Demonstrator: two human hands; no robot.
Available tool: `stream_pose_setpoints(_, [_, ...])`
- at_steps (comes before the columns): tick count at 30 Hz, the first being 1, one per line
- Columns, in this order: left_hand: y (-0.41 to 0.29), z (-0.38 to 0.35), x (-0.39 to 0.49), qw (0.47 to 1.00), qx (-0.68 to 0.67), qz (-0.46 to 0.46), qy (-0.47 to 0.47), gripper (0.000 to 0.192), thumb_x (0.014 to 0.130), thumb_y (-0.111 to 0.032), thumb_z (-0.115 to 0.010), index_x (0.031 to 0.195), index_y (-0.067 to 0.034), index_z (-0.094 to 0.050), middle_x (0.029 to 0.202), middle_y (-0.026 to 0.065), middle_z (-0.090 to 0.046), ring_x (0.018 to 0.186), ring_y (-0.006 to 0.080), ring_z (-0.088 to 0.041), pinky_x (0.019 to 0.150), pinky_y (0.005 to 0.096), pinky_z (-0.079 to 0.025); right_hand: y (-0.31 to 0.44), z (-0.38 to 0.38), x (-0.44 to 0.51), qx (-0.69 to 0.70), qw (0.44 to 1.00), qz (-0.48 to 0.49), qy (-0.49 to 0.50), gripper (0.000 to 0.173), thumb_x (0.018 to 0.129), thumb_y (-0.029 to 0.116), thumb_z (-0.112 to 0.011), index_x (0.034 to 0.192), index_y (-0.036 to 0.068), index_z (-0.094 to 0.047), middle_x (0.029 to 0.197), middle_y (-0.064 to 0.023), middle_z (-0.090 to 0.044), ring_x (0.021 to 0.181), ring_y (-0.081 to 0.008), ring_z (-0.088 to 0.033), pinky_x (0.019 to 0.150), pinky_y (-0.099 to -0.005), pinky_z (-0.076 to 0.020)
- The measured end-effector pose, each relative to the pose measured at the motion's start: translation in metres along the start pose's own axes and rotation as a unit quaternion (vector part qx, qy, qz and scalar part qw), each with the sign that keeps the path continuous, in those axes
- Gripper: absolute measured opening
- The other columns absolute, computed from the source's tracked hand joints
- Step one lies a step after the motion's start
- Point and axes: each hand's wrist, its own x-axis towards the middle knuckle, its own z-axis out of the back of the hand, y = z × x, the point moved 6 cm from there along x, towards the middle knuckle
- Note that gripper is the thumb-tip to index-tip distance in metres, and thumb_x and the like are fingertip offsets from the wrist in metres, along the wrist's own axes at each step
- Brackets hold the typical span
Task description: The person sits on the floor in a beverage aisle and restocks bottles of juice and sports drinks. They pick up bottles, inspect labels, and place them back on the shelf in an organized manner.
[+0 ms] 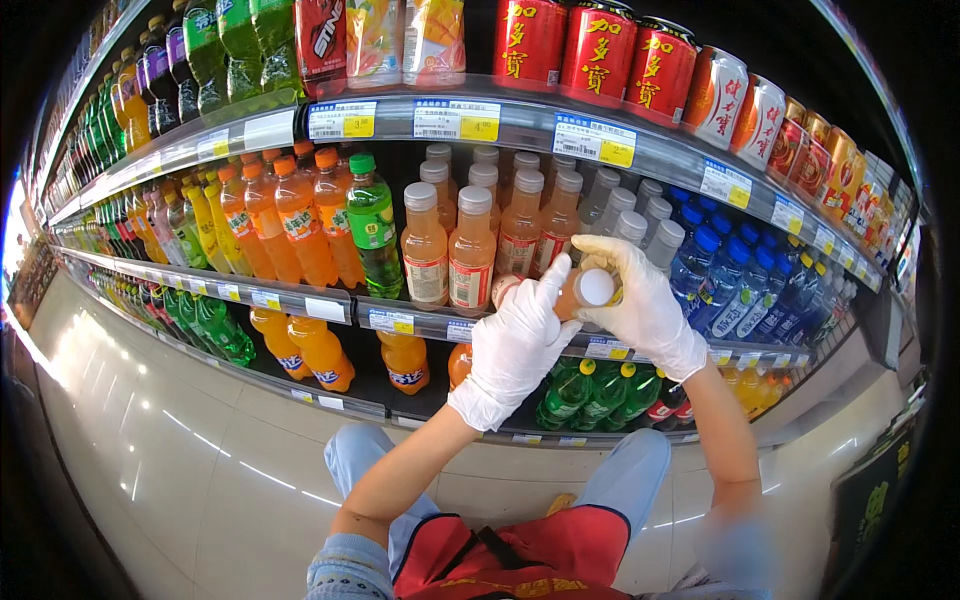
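Both my hands wear white gloves and meet at a small drink bottle with a white cap, tilted with its cap towards me. My left hand grips the bottle's body from the left, its thumb pointing up. My right hand curls around the cap end, thumb and fingers on either side. Just behind stand rows of pinkish-orange bottles with white caps on the middle shelf. One more such bottle shows partly beside my left hand, tilted; its lower part is hidden.
A green-capped bottle and orange soda bottles stand left on the middle shelf; blue-capped bottles stand right. Red cans line the upper shelf above a price rail. Large orange bottles and green bottles fill parts of the bottom shelf.
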Motion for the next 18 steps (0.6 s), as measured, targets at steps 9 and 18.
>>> stream_pose_setpoints(9, [-0.016,-0.012,0.004,0.983,0.138,-0.084,0.082,0.077,0.082,-0.026,-0.073,0.151,-0.022,-0.039,0.086,0.0049,-0.05,0.078,0.0224,-0.059,0.049,0.0328,-0.05,-0.014,-0.001,-0.018,0.098,0.994,0.013,-0.043,0.077,0.071,0.008,-0.089,0.136,0.009,-0.047,0.119,-0.0084,-0.063,0.105,-0.0176,-0.064,0.092,-0.032,-0.0524])
stream_pose_setpoints(18, [-0.023,-0.009,0.012,0.974,0.155,-0.15,0.068,0.054,0.084,-0.021,-0.068,0.136,-0.027,-0.054,0.086,0.0039,-0.052,0.078,0.021,-0.061,0.046,0.033,-0.05,-0.028,0.002,-0.013,0.171,0.985,0.005,-0.037,0.097,0.062,0.009,-0.093,0.144,0.012,-0.042,0.111,-0.0041,-0.057,0.099,-0.0135,-0.058,0.092,-0.0274,-0.0489])
